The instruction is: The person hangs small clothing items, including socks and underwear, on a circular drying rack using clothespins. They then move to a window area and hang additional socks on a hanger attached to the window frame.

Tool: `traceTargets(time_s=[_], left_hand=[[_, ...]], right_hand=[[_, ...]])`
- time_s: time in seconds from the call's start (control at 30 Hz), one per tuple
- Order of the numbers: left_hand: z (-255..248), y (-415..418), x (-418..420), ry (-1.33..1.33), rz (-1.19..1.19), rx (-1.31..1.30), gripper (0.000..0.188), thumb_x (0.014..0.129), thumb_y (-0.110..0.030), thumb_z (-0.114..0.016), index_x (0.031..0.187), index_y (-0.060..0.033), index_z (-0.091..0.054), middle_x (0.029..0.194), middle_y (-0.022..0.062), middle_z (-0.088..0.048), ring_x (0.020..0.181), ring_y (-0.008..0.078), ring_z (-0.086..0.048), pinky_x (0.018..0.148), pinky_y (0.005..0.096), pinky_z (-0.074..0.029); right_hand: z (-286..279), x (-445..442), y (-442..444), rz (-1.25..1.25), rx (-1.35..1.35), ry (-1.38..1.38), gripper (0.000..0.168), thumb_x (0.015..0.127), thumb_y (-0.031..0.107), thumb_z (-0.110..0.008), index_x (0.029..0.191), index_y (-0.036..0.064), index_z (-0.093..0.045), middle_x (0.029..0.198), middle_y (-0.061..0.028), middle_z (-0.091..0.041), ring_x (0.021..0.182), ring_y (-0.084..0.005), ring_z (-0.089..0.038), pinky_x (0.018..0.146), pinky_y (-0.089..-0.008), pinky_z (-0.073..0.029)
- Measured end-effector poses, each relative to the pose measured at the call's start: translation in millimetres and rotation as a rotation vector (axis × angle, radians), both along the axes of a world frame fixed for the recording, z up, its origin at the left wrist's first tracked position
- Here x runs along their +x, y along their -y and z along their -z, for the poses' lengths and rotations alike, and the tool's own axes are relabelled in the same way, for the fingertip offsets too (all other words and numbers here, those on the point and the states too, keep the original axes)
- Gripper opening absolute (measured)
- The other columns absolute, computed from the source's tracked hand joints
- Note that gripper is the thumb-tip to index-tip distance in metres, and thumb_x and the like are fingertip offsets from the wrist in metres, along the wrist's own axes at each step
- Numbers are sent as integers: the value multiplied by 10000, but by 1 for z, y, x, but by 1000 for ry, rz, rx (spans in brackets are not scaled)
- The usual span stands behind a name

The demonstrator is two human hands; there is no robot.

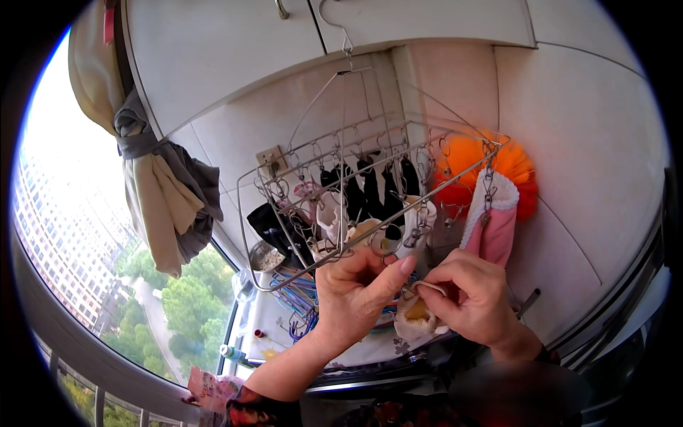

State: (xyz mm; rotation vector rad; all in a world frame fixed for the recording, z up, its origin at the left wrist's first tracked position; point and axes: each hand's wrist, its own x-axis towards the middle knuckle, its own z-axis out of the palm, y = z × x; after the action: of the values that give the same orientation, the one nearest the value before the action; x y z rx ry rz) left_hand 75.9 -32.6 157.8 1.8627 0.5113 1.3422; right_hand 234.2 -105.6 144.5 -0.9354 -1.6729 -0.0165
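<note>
A wire sock-drying hanger with many small clips hangs before me. My left hand is raised under its front rail, thumb and fingers pinching a metal clip that they mostly cover; a wire ring shows just above the thumb. Beside it, my right hand grips the cuff of a cream sock, which hangs with its opening towards me. Close above my right hand, a pink cloth piece with a white edge dangles from a corner clip. Black socks and a white sock hang farther in.
An orange and red fluffy duster is against the tiled wall. Below lie several coloured hangers and a metal bowl. At left are a tied curtain and a window. White cupboards overhang the rack.
</note>
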Motion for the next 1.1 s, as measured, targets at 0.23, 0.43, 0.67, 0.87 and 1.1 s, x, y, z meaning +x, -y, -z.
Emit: traceTargets(time_s=[0.23, 0.43, 0.67, 0.87, 1.1], left_hand=[[3, 6, 7, 105, -88, -62, 327, 796, -123, -721, 570, -11, -513, 536, -28, -497, 498, 9, -404, 427, 181, -298], [9, 8, 18, 136, -190, -80, 370, 776, -129, -743, 523, -18, -496, 504, -49, -474, 491, 0, -372, 422, 179, -281], [20, 15, 14, 68, -154, -131, 286, 800, -217, -718, 940, 21, -644, 698, 27, -626, 591, 27, -513, 508, 164, -395], [82, 38, -4, -179, -363, 156, 564, 800, -316, -703, 1202, 31, -511, 1074, 119, -603, 873, 162, -592, 788, 264, -466], [55, 52, 2, 200, -113, -354, 281, 854, -57, -627, 1095, 12, -498, 981, 51, -594, 916, 94, -561, 808, 221, -453]], right_hand=[[1, 3, -5, -99, -55, -51, 145, 729, -22, -701, 798, -2, -575, 694, -46, -537, 531, -97, -532, 447, -231, -399], [5, 15, -15, -207, -121, -117, 136, 735, -20, -698, 802, -9, -580, 693, -42, -548, 545, -83, -542, 462, -215, -410], [7, 26, -33, -395, -97, -161, 114, 757, -15, -688, 825, -21, -597, 723, -54, -565, 570, -83, -546, 487, -208, -422], [50, 41, -38, -615, -261, -331, 398, 877, 333, -602, 1014, -41, -582, 958, -128, -575, 789, -152, -572, 666, -250, -458], [137, 5, 2, -405, -534, -100, 523, 822, 317, -661, 1171, -32, -489, 1048, -142, -571, 952, -223, -564, 839, -314, -440]])
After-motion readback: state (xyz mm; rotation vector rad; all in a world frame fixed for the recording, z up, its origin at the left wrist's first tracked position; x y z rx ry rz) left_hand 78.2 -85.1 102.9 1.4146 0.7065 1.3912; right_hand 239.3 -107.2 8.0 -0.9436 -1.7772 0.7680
